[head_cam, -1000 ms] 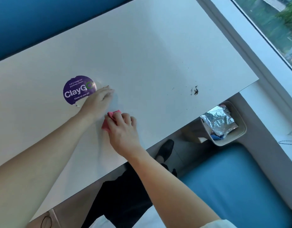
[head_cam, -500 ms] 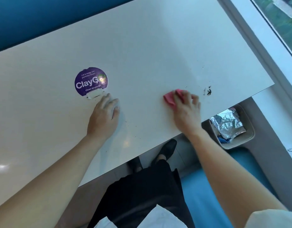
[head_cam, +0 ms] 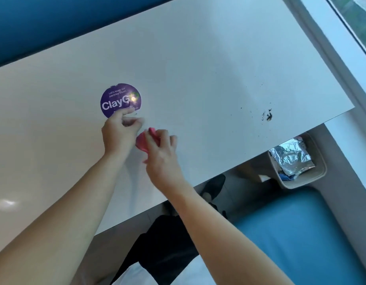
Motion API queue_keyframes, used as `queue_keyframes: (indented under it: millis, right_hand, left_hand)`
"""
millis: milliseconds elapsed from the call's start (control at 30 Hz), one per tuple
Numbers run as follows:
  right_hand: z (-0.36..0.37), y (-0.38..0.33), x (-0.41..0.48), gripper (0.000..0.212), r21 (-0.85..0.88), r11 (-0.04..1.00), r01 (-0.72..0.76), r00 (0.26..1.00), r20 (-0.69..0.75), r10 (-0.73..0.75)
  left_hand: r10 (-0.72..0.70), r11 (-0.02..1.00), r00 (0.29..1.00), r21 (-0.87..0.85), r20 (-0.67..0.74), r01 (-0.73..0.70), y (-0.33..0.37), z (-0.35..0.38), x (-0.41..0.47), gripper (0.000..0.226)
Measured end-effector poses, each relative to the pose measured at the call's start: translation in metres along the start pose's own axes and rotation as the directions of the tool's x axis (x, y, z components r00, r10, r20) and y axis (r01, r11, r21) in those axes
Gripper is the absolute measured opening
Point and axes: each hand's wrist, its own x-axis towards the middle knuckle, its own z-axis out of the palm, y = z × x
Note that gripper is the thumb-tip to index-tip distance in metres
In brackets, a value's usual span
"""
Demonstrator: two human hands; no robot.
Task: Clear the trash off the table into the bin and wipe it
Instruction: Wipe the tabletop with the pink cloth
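A white table (head_cam: 198,68) fills most of the view. My right hand (head_cam: 161,153) holds a pink cloth (head_cam: 144,141) near the table's middle. Just to its left, my left hand (head_cam: 120,130) is raised off the surface with fingers curled, beside the lower edge of a round purple sticker (head_cam: 120,99). Whether it pinches anything is unclear. Dark crumbs (head_cam: 267,116) lie near the table's right edge. Below that edge stands a beige bin (head_cam: 320,161) with crumpled foil (head_cam: 291,159) inside.
A blue seat (head_cam: 301,233) is at the lower right, next to the bin. A window ledge (head_cam: 342,68) runs along the right side. My black shoe (head_cam: 214,184) and dark clothing show under the table's near edge.
My right hand brought the pink cloth back left from near the crumbs to beside my left hand. My left hand lifted off the table and curled its fingers.
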Motion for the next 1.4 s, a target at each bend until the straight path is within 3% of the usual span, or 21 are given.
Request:
queue_keyframes:
  millis: [100, 233, 433, 600, 700, 767, 833, 900, 1033, 1100, 1167, 1233, 1300, 1400]
  right_hand:
    - [0.025, -0.002, -0.021, 0.036, -0.133, 0.982, 0.131, 0.988, 0.103, -0.118]
    - [0.017, 0.019, -0.027, 0.030, -0.327, 0.920, 0.216, 0.973, 0.151, -0.174]
    - [-0.044, 0.080, -0.005, 0.052, -0.430, 0.902, 0.026, 1.000, 0.024, -0.017]
    - [-0.108, 0.148, 0.016, 0.047, -0.455, 0.877, -0.152, 0.986, -0.136, 0.100]
    - [-0.133, 0.166, 0.029, 0.048, -0.428, 0.878, -0.215, 0.972, -0.180, 0.150]
    - [-0.132, 0.155, 0.032, 0.051, -0.347, 0.904, -0.251, 0.959, -0.217, 0.183]
    - [-0.115, 0.126, 0.028, 0.053, -0.256, 0.949, -0.184, 0.968, -0.214, 0.130]
    - [-0.081, 0.081, 0.020, 0.074, -0.144, 0.986, -0.078, 0.989, -0.132, 0.059]
    - [0.001, -0.011, -0.004, 0.074, 0.008, 0.996, 0.084, 0.996, -0.005, -0.084]
    - [0.035, -0.047, -0.020, 0.066, 0.002, 0.988, 0.156, 0.986, 0.064, -0.156]
    - [0.065, -0.069, -0.039, 0.049, -0.019, 0.970, 0.243, 0.959, 0.155, -0.237]
    - [0.088, -0.078, -0.055, 0.054, -0.086, 0.946, 0.312, 0.932, 0.219, -0.287]
    - [0.100, -0.073, -0.068, 0.058, -0.187, 0.919, 0.347, 0.914, 0.288, -0.286]
    - [0.094, -0.058, -0.071, 0.037, -0.269, 0.866, 0.422, 0.895, 0.278, -0.349]
  left_hand:
    - [0.060, 0.996, 0.998, 0.069, 0.015, -0.061, -0.007, -0.004, -0.009, 0.024]
    - [0.218, 0.957, 0.968, 0.168, 0.123, -0.237, -0.024, 0.004, -0.016, 0.023]
    - [0.320, 0.884, 0.928, 0.292, 0.192, -0.366, -0.029, 0.016, -0.006, 0.024]
    - [0.341, 0.801, 0.884, 0.394, 0.320, -0.451, -0.028, 0.013, -0.001, 0.030]
    - [0.316, 0.824, 0.898, 0.380, 0.308, -0.420, -0.034, -0.005, -0.011, 0.036]
    - [0.289, 0.842, 0.935, 0.410, 0.206, -0.351, -0.046, -0.024, -0.022, 0.038]
    - [0.198, 0.868, 0.976, 0.447, 0.089, -0.217, -0.064, -0.046, -0.037, 0.037]
    - [0.097, 0.884, 0.995, 0.458, 0.021, -0.096, -0.088, -0.065, -0.053, 0.033]
    - [0.050, 0.916, 0.999, 0.399, -0.016, -0.039, -0.118, -0.086, -0.078, 0.031]
    - [0.039, 0.948, 0.994, 0.319, -0.104, -0.004, -0.118, -0.089, -0.085, 0.039]
    - [-0.076, 0.979, 0.973, 0.171, -0.217, 0.115, -0.114, -0.093, -0.091, 0.042]
    - [-0.169, 0.979, 0.950, 0.071, -0.263, 0.193, -0.116, -0.095, -0.095, 0.040]
    - [-0.135, 0.982, 0.962, 0.097, -0.239, 0.162, -0.120, -0.097, -0.098, 0.039]
    - [-0.030, 0.979, 0.985, 0.195, -0.171, 0.064, -0.128, -0.098, -0.096, 0.039]
